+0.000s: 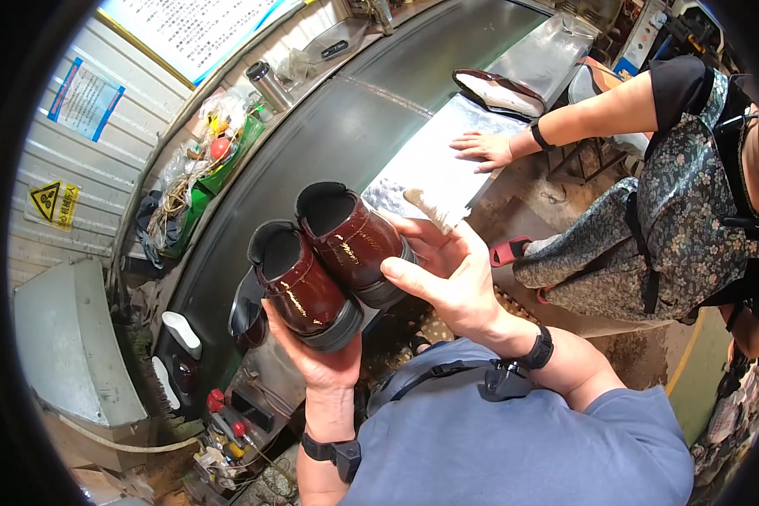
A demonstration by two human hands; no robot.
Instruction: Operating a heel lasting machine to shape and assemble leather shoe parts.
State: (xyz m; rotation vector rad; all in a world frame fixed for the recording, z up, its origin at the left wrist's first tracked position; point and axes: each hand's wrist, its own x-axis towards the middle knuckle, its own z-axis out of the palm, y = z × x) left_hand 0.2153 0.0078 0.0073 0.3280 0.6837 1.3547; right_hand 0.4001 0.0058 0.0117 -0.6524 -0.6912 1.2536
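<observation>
Two glossy brown leather shoes, thick dark soles, openings up. Nearer shoe (299,287) cupped from beneath in left hand (325,358), fingers curled round its sole. Farther shoe (354,240) touching it, gripped by right hand (451,274), thumb pressing the side, fingers wrapped behind. Beyond the shoes, a curved dark surface (346,126); one foil sheet (434,164) under another person's flat hand (485,148).

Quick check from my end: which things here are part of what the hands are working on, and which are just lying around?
In hand:
- left shoe, glossy dark red, in left hand
- right shoe, matching, in right hand

Lying about:
- steel cup on the ledge
- green tray of clutter
- another dark red shoe by a co-worker's hand
- white insoles
</observation>
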